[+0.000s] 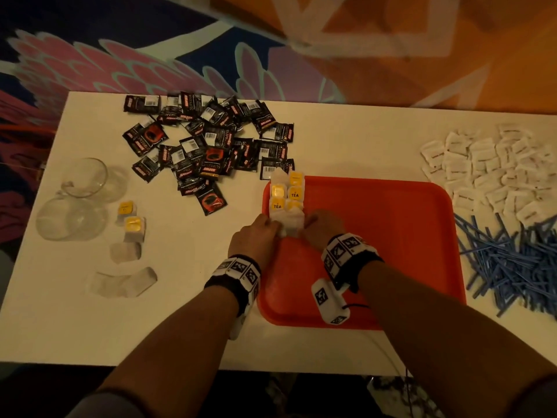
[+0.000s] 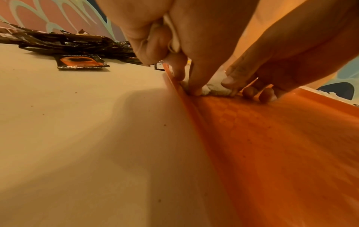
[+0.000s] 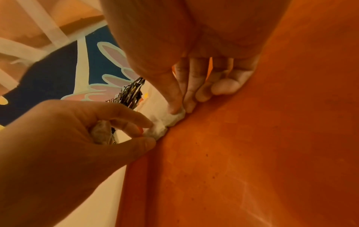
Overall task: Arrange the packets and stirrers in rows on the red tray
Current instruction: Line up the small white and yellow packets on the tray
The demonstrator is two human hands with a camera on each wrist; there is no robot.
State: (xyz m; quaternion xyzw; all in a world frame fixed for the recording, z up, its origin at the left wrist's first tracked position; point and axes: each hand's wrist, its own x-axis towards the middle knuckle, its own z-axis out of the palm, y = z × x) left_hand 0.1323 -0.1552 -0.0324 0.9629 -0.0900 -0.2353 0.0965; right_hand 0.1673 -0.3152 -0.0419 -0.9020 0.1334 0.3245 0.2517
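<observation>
**Both hands on the tea bags at the tray's edge**

Only the head view shows the whole white table (image 1: 187, 312): black packets (image 1: 208, 143) behind the red tray (image 1: 391, 236), white packets (image 1: 494, 173) and blue stirrers (image 1: 509, 260) beside it, glass cups (image 1: 78, 200) far off. The wrist views show the fingers close up. The left hand (image 1: 256, 236) pinches a white tea bag (image 3: 157, 131). The right hand (image 1: 322, 227) presses its fingertips (image 3: 174, 107) down on the next one. The tea bags (image 1: 287, 197) lie in rows along the tray's left edge.
</observation>
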